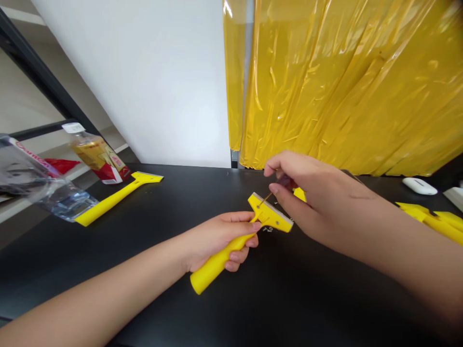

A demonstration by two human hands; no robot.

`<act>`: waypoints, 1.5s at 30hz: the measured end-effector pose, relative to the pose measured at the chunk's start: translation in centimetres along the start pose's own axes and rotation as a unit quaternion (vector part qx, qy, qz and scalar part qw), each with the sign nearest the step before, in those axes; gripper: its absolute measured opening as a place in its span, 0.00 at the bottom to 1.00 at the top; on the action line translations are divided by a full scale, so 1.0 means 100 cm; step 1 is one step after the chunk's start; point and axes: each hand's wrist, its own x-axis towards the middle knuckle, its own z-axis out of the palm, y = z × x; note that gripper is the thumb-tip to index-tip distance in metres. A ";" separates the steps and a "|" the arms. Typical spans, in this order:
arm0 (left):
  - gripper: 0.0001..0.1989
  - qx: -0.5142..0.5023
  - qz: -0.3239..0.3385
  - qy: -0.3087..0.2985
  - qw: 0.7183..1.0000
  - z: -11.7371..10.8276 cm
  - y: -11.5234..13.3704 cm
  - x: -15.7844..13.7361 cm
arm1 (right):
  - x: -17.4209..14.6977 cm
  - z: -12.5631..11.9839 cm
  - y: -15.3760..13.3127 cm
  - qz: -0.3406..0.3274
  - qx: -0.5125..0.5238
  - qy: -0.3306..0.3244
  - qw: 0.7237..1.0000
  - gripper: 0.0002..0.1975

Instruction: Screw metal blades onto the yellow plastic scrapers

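Observation:
My left hand (227, 236) is closed around the handle of a yellow scraper (213, 265), its wide head pointing up and to the right. Two small screws show on that head, and a metal strip runs along its far edge. Pinched in my right hand (304, 188) is a thin screwdriver (266, 197); its tip meets the left screw, and its handle is mostly hidden by my fingers. Small loose metal screws (268, 229) lie on the black table (162, 299) just beyond the scraper head. Another yellow piece (300, 194) shows partly behind my right hand.
A second yellow scraper (115, 197) lies at the left, near a drink bottle (99, 154) and a clear plastic package (43, 178). More yellow scrapers (434, 221) sit at the right, below a white earbud case (419, 186). Yellow plastic film (336, 86) covers the back right.

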 end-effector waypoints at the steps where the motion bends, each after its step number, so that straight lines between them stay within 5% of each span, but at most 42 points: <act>1: 0.12 0.001 -0.001 -0.001 1.000 0.000 0.000 0.000 | 0.001 0.000 0.000 -0.006 0.013 0.004 1.000 0.05; 10: 0.13 -0.001 0.005 0.001 1.000 0.001 0.000 0.000 | 0.001 -0.004 0.006 -0.007 0.025 0.019 0.999 0.06; 17: 0.11 -0.018 0.057 0.062 0.996 0.002 -0.005 -0.007 | 0.000 -0.027 0.010 0.141 0.176 0.092 0.970 0.15; 20: 0.11 0.101 0.127 0.102 0.981 0.001 -0.003 -0.014 | -0.010 -0.016 0.014 0.212 0.288 0.032 0.933 0.13; 22: 0.12 0.282 0.201 0.145 0.927 0.000 -0.003 -0.019 | -0.021 -0.004 0.015 0.258 0.286 -0.040 0.922 0.14; 25: 0.20 0.565 0.281 0.198 0.750 -0.001 -0.007 -0.024 | -0.037 0.016 0.011 0.286 0.287 -0.144 0.903 0.23; 27: 0.24 0.668 0.287 0.221 0.650 -0.001 -0.011 -0.024 | -0.044 0.027 0.008 0.306 0.293 -0.190 0.886 0.23; 30: 0.23 0.735 0.270 0.241 0.574 -0.002 -0.015 -0.022 | -0.046 0.043 0.008 0.326 0.310 -0.215 0.867 0.20; 36: 0.21 0.775 0.234 0.243 0.535 -0.003 -0.014 -0.019 | -0.047 0.046 0.024 0.340 0.427 -0.223 0.808 0.20; 41: 0.24 0.769 0.244 0.249 0.536 -0.005 -0.013 -0.021 | -0.050 0.014 0.067 0.308 0.179 -0.149 0.922 0.19; 45: 0.27 0.772 0.276 0.225 0.527 -0.005 -0.015 -0.024 | -0.049 0.006 0.107 0.334 -0.015 -0.176 0.926 0.20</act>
